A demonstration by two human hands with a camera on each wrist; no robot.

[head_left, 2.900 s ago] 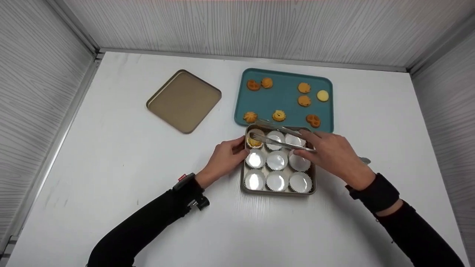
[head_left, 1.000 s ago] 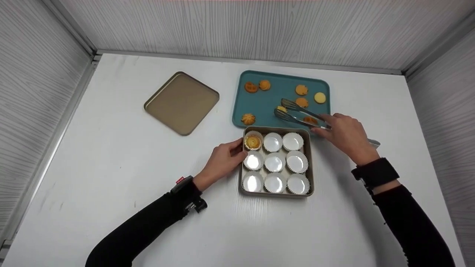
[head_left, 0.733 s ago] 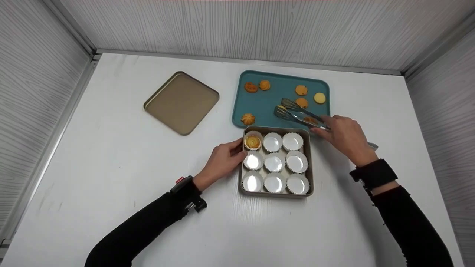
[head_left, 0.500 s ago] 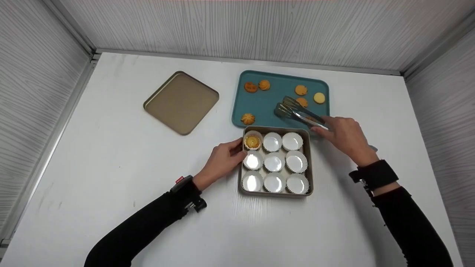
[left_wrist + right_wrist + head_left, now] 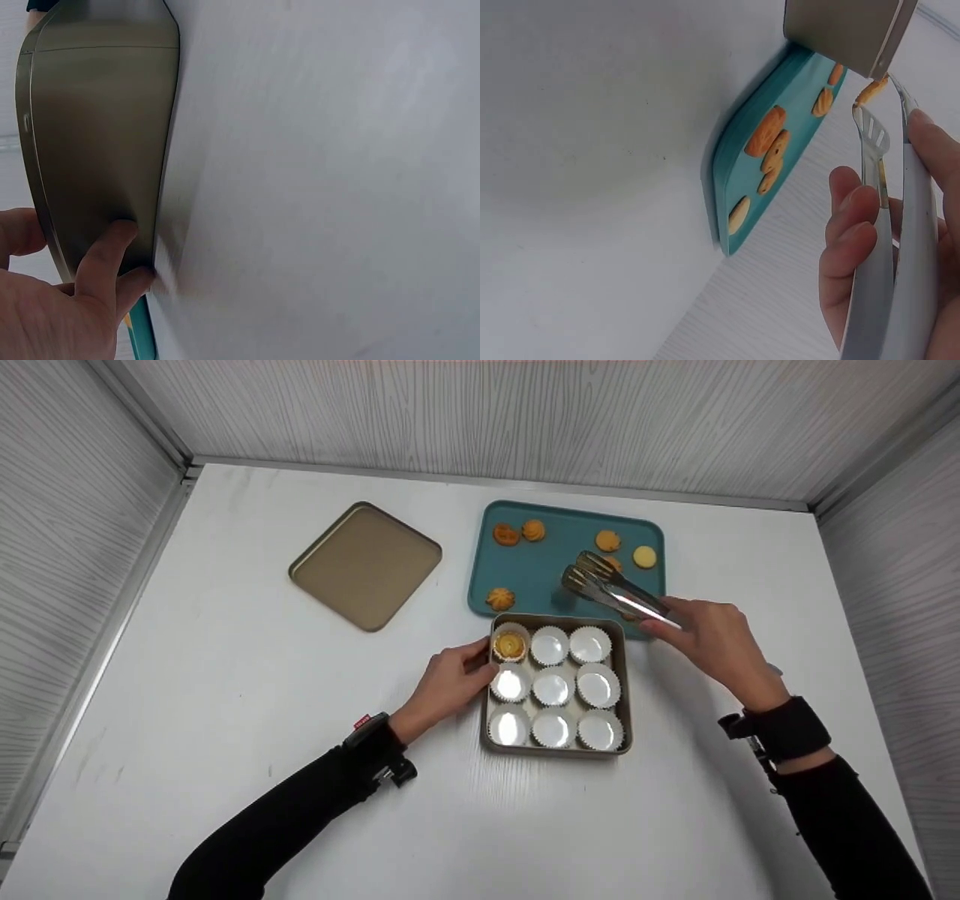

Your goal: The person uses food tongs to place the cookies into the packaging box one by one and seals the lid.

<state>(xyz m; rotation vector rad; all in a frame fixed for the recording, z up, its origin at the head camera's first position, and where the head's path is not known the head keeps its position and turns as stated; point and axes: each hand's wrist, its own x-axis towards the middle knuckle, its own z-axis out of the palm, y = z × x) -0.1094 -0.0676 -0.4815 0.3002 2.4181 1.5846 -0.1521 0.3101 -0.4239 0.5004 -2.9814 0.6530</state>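
My left hand (image 5: 448, 684) holds the left side of a square metal tin (image 5: 556, 751), thumb at the rim and fingers against the outer wall (image 5: 105, 135). Several white paper cups (image 5: 553, 688) fill the tin in rows; the back-left one contains a golden cookie (image 5: 510, 645). My right hand (image 5: 716, 649) grips metal tongs (image 5: 637, 604) above the teal tray (image 5: 517, 574). In the right wrist view, a cookie (image 5: 871, 91) is pinched edge-on between the slotted tips; the tips hide it in the head view.
More cookies lie on the teal tray behind the tin: a swirl cookie (image 5: 500, 599) at front left, a pretzel-shaped one (image 5: 506, 535) at back left, a pale round one (image 5: 644, 557) at right. A bronze square tray (image 5: 366, 566) sits at back left. Panel walls (image 5: 480, 420) enclose the table.
The tongs went from the tin's back-left cup to the tray, closed around a yellow cookie there, and have now risen with it. My left hand stays on the tin.
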